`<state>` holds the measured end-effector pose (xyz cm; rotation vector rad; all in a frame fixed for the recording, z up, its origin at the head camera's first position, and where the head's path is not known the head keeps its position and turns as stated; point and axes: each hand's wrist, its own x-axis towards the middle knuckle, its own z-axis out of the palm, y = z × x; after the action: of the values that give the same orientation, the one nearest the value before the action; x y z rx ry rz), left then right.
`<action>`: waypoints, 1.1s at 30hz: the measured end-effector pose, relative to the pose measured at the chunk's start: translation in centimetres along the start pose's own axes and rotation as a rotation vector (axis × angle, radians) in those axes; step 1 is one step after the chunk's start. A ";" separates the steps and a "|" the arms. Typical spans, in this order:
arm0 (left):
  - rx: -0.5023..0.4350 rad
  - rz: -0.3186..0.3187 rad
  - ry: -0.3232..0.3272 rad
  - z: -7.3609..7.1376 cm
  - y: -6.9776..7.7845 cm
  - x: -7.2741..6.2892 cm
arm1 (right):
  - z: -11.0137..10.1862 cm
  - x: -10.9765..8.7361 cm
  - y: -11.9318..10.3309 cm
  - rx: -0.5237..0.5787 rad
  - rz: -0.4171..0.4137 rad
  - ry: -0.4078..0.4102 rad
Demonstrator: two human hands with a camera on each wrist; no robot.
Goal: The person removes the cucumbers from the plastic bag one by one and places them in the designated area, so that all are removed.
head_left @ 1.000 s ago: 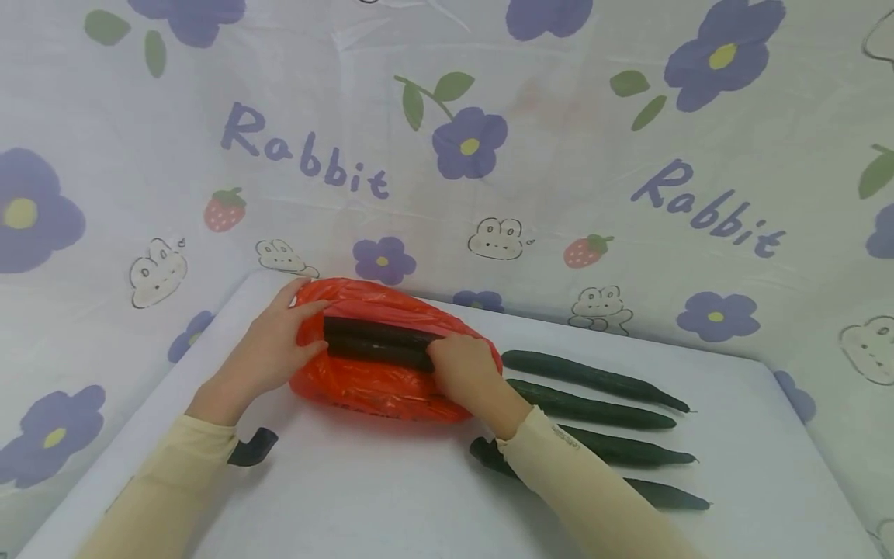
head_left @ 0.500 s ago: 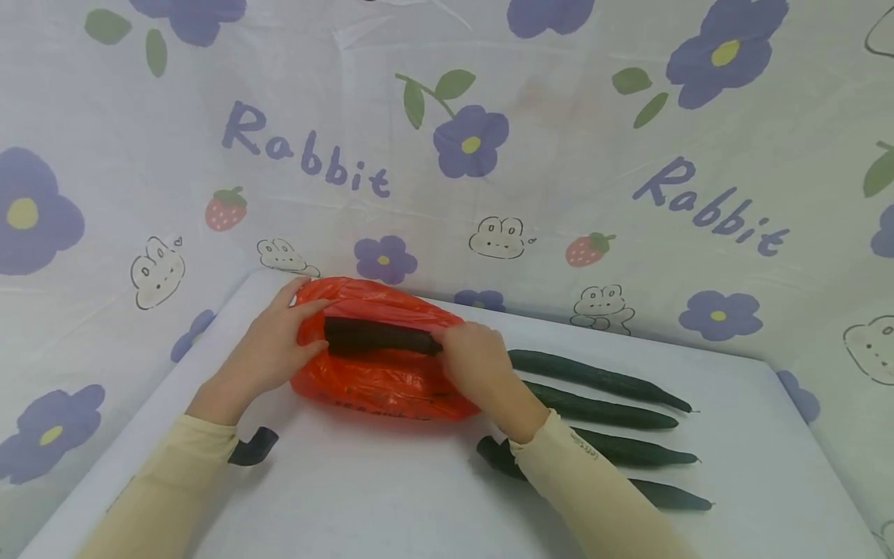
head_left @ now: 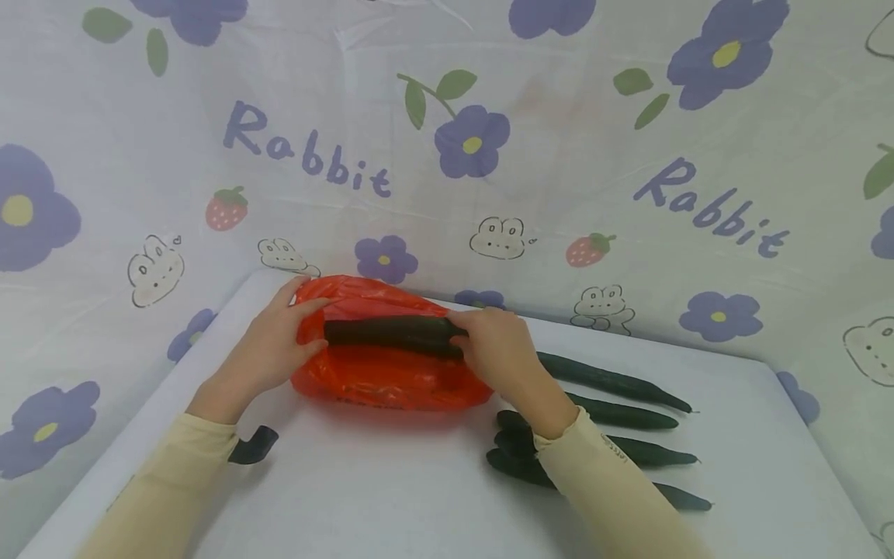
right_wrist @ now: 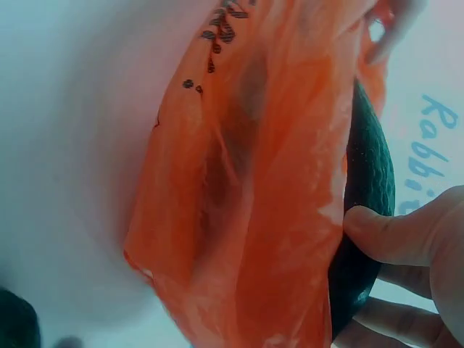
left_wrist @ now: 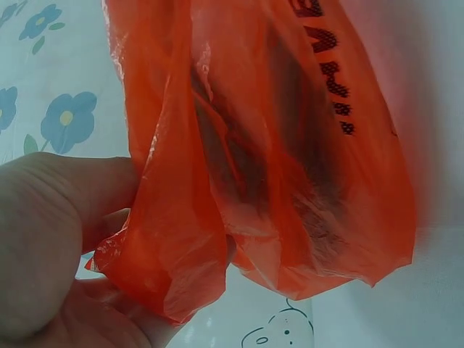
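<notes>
A red plastic bag lies on its side with its opening showing. My left hand pinches the bag's edge at the left end; in the left wrist view thumb and fingers close on the thin plastic. My right hand grips a dark green cucumber by its right end. That cucumber lies across the bag's opening, its left end hidden past the bag's rim. Through the red plastic, the left wrist view shows long dark shapes inside. In the right wrist view, the thumb presses the cucumber's side.
Several cucumbers lie side by side on the white table at the right, partly under the right forearm. A black curved piece shows beside the left sleeve, the rest hidden. A printed cloth hangs behind the table.
My right hand has moved right and slightly up, bringing the cucumber across the opening. Earlier two dark lengths showed there; now one does. My left hand has stayed in place.
</notes>
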<state>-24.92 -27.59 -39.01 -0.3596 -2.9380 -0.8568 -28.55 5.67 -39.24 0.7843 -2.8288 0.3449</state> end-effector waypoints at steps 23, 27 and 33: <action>-0.010 -0.024 -0.008 -0.3 0.0 0.1 | -4.0 -0.4 3.6 0.079 -0.010 0.054; -0.010 -0.023 -0.010 -0.3 0.1 0.1 | -4.3 -0.9 4.6 0.107 0.005 0.045; -0.014 -0.028 -0.012 -0.2 0.1 0.0 | -4.8 -1.8 6.3 0.137 0.033 0.020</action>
<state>-24.93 -27.62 -38.77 -0.3256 -2.9561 -0.8823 -29.78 13.05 -36.21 0.7561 -2.8261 0.5527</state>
